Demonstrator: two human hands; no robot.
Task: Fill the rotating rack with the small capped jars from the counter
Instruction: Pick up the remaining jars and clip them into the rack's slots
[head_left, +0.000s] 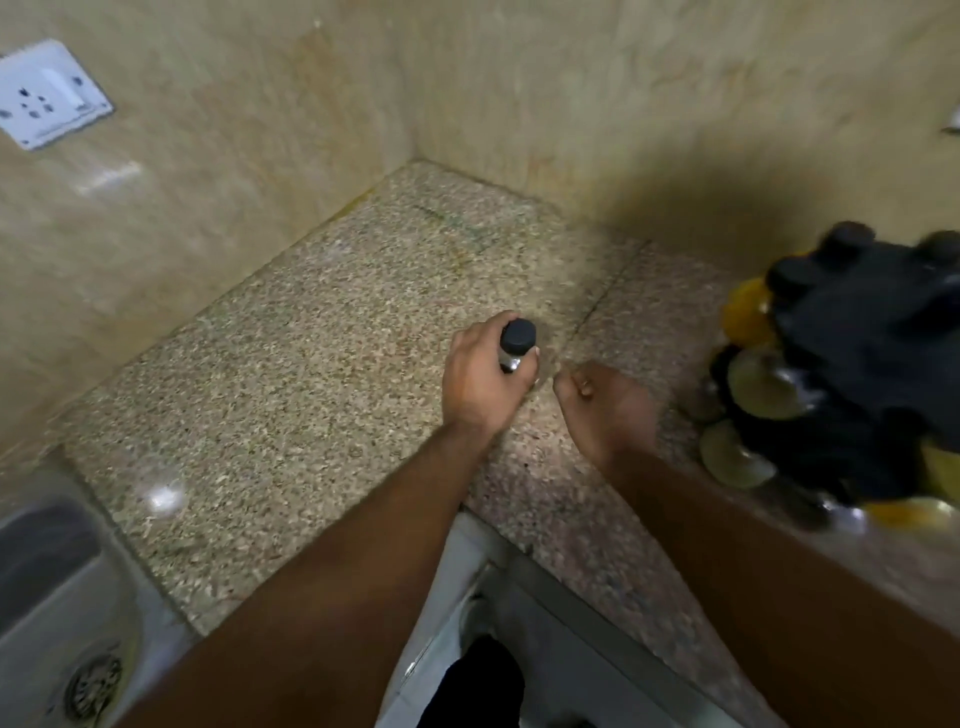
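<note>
My left hand (480, 376) is shut around a small clear jar (514, 347) with a black cap, held over the speckled granite counter (291, 364). Just right of it, my right hand (605, 408) hovers with its fingers curled in and nothing in them. At the right edge stands the black rotating rack (857, 364), blurred, with several black-capped jars on top and round yellowish jar bottoms facing outward along its side.
Tiled walls meet in a corner behind the counter. A white wall socket (49, 96) is at the upper left. A steel sink (62, 613) with a drain lies at the lower left. The counter's front edge runs diagonally below my arms.
</note>
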